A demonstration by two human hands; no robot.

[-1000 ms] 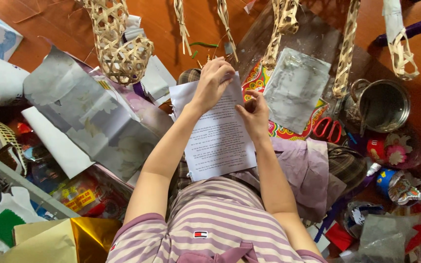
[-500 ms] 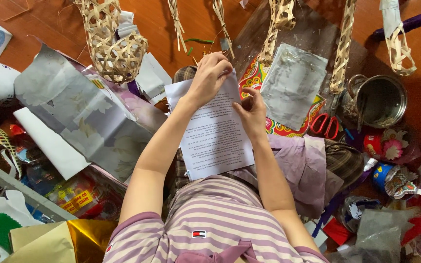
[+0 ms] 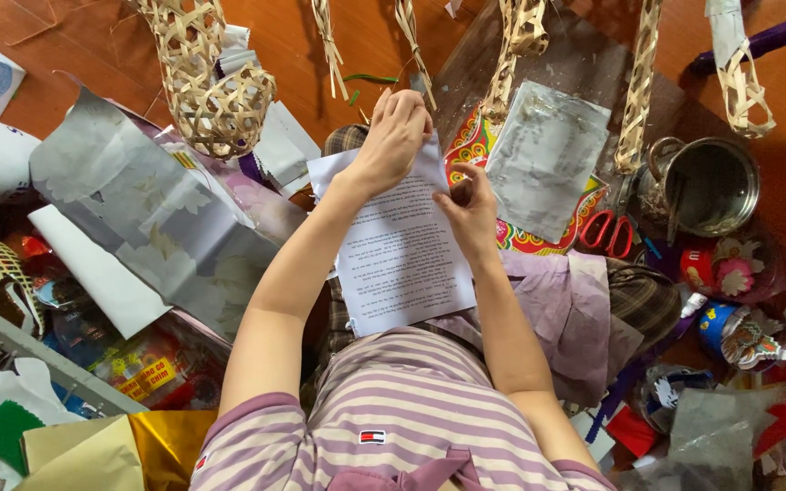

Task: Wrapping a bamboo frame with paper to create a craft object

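Note:
A white printed sheet of paper [image 3: 402, 259] lies across my lap, its top edge raised. My left hand [image 3: 398, 136] pinches the sheet's top edge near the middle, fingers closed over it. My right hand [image 3: 470, 209] grips the sheet's upper right edge, thumb on top. A few thin bamboo strips [image 3: 416, 55] hang down just beyond my left hand. My striped shirt [image 3: 402, 409] fills the lower middle of the view.
A woven bamboo basket [image 3: 211, 91] hangs at upper left over grey wrapping paper [image 3: 147, 214]. Red scissors [image 3: 607, 232] and a metal pot [image 3: 711, 182] sit at right by a grey sheet [image 3: 548, 155]. Purple cloth [image 3: 575, 309], gold paper [image 3: 111, 450] and colourful clutter surround me.
Both hands have stayed on the sheet's top edge; my left hand has shifted slightly along it and my head has moved a little. The paper remains on my lap.

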